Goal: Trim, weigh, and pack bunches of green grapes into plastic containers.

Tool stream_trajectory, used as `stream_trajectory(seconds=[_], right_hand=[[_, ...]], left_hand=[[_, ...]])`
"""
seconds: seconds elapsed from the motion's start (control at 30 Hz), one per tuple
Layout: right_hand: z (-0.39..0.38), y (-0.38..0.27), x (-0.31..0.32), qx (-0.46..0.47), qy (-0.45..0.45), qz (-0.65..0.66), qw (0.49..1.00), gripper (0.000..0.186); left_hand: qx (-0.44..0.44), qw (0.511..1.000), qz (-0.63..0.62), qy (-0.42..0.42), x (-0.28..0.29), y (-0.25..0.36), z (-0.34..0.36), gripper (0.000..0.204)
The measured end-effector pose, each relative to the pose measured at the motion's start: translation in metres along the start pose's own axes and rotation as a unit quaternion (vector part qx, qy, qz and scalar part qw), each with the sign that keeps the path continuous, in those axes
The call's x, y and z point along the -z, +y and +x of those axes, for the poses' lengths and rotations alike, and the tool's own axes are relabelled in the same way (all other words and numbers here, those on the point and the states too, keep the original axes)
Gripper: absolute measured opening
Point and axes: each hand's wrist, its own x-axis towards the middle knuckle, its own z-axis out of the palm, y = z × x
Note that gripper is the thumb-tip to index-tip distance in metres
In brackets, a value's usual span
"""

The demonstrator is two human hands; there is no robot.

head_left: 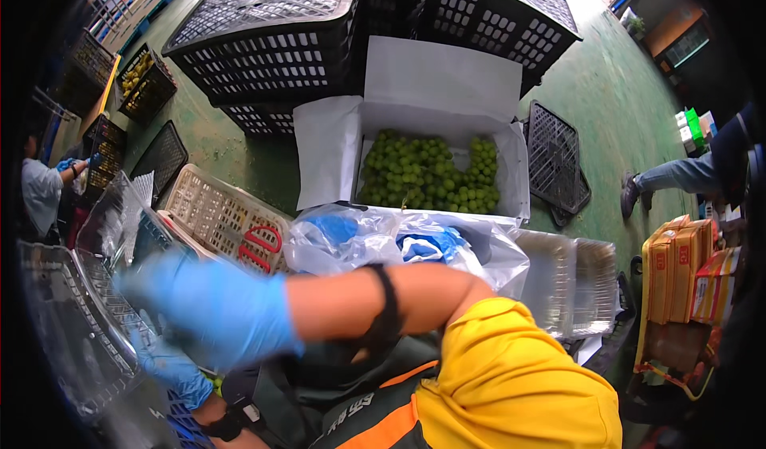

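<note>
My right arm, in a yellow sleeve, crosses my body to the left. Its blue-gloved right hand (211, 305) is smeared by motion, beside clear plastic containers (84, 337) at the left. Below it, my blue-gloved left hand (171, 369) lies close to the same containers. Its fingers are partly hidden behind the right hand, so whether they hold anything is unclear. A bit of green fruit (217, 383) shows beside the left wrist. Ahead, bunches of green grapes (415, 170) fill much of an open white box (519, 162) with its lid flaps raised.
Stacked black crates (271, 70) stand beyond the box. A beige basket (211, 201) is at its left, clear trays (558, 281) at its right. Crumpled plastic bags (351, 241) lie in front. Cardboard boxes (670, 265) sit far right. Other people are at both edges.
</note>
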Motion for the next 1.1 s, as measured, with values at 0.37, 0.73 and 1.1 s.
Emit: stream_trajectory(seconds=[0.37, 0.73, 1.1], right_hand=[[-0.245, 0.236, 0.218, -0.520, -0.376, -0.426, 0.638, 0.032], [-0.127, 0.122, 0.271, -0.404, 0.221, -0.143, 0.876, 0.019], [0.082, 0.008, 0.131, -0.194, 0.114, 0.339, 0.913, 0.026]], left_hand=[[0.227, 0.935, -0.230, 0.147, 0.118, -0.058, 0.058, 0.036], [0.327, 0.920, -0.147, 0.159, 0.146, -0.076, 0.031, 0.035], [0.325, 0.895, -0.147, 0.269, 0.074, -0.051, 0.028, 0.044]])
